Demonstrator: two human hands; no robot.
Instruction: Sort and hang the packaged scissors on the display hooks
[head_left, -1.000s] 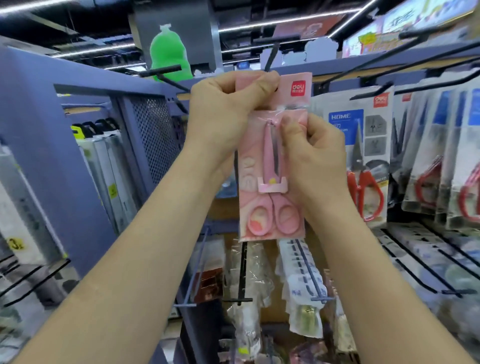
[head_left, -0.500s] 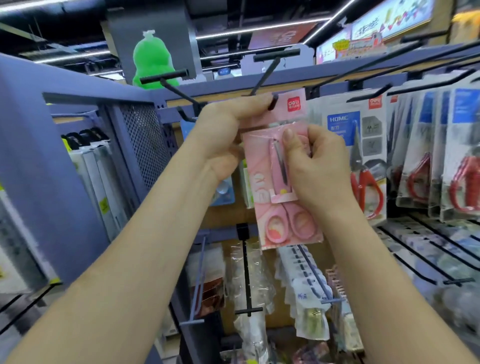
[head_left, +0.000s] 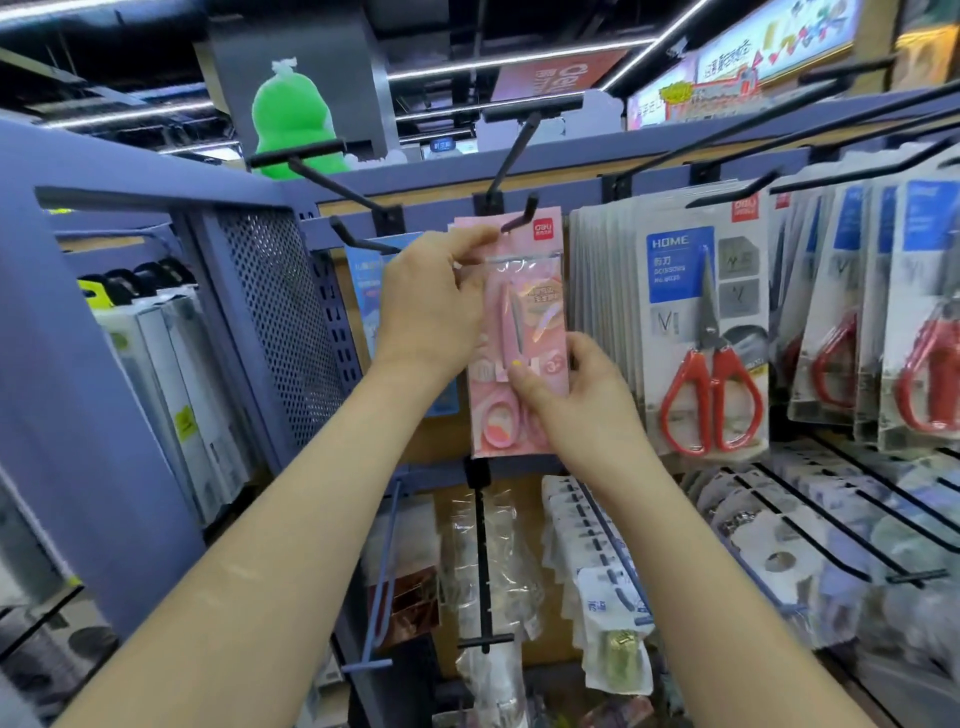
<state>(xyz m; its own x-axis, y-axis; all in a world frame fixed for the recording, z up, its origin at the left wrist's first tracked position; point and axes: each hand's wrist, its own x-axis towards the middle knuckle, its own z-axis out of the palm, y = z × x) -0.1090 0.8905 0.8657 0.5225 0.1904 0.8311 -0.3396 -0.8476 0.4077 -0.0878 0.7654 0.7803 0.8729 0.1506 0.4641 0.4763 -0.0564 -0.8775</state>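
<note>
Nearest, the right hand (head_left: 571, 400) holds the pink pack (head_left: 524, 291) low on its right edge, with the thumb flat on the front over the scissor pivot and the fingers curled out of sight behind. A little further in, the left hand (head_left: 431, 301) pinches the pack's top left corner between thumb and fingertips, just under the hang hole. The pack stands upright against the display, and its top edge is at the hook (head_left: 519, 218), whose upturned black tip shows in front of the card. The hole therefore looks threaded, or very nearly so. To finish well, the left hand should keep the card's top square to the hook and slide it back past the upturned tip. The right hand should only steady the bottom, because pulling there could tilt the pack and lift the hole off. Only when the pack hangs on its own should either hand let go. What look like more pink cards sit just behind. To the right hang rows of red scissors (head_left: 706, 332), close beside the pack. To the left a bare hook (head_left: 358, 239) juts from the same rail (head_left: 441, 210).
</note>
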